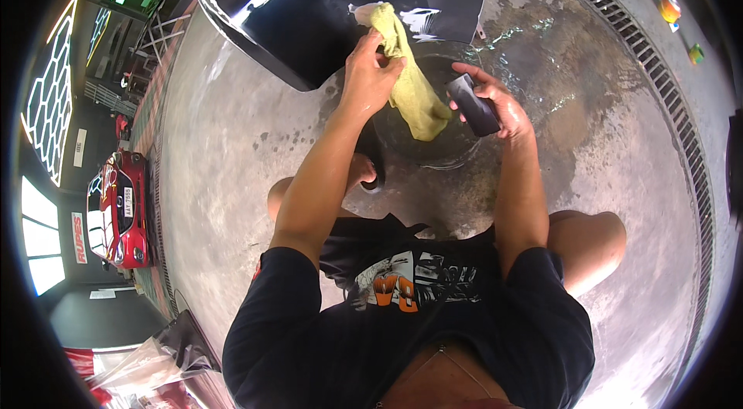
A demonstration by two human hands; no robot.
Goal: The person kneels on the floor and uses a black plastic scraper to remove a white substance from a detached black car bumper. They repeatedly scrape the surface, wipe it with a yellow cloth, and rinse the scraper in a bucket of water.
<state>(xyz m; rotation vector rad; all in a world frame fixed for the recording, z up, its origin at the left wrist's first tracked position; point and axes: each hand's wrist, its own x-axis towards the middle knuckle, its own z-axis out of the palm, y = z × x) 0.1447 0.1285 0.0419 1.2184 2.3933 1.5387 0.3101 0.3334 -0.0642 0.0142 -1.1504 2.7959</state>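
Note:
My left hand (368, 76) pinches a damp-looking yellow cloth (420, 103) near its upper part, beside the glossy black car body panel (309, 26). The rest of the cloth hangs down to the right, over a dark round tub (457, 161) on the floor. Closed around a small dark rectangular block (474, 106) is my right hand (505, 109), held right of the cloth and apart from it. The block has a smooth face; its exact kind cannot be made out. White streaks, either suds or reflections, show on the panel close to the cloth.
Wet patches darken the concrete floor (588, 123) around the tub. A long drain grate (615, 22) curves along the right. Beyond it lie an orange container (669, 8) and a small green object (696, 54). A red car (128, 212) stands far left.

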